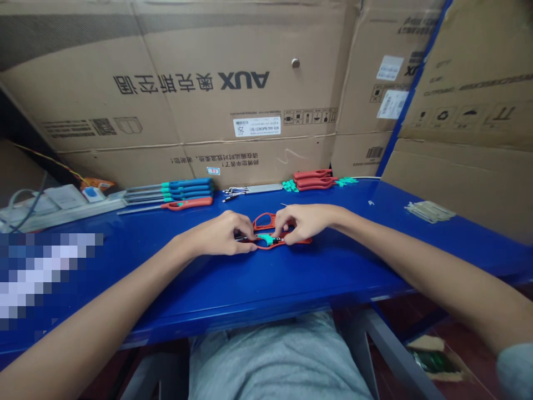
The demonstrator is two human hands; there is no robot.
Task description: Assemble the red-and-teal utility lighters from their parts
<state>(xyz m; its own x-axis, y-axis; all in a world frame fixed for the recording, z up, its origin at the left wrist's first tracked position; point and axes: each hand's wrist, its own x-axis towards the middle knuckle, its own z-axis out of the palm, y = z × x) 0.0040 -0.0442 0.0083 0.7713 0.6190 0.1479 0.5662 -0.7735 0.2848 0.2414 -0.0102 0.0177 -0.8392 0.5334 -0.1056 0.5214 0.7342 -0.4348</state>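
On the blue table lies an open red plastic handle shell [266, 247] with a teal trigger-shaped piece [265, 239] set in it. My left hand [231, 233] pinches the shell's left end, where a thin metal rod [240, 239] shows. At the right of the teal piece, my right hand [297, 223] has its fingers closed on a small black-and-white part [278, 239], largely covered by the fingertips. Just behind, partly hidden by the right hand, is another red shell half [264, 221] with a loop-shaped opening.
Along the back of the blue table [250, 286] lie finished-looking long-rod tools with blue handles [191, 189], one with a red handle [189, 204], metal tubes [262, 189], teal pieces [290, 185] and red shells [312, 179]. Pale sticks [430, 211] lie right; a power strip [79, 208] left. Cardboard [187, 44] walls the back.
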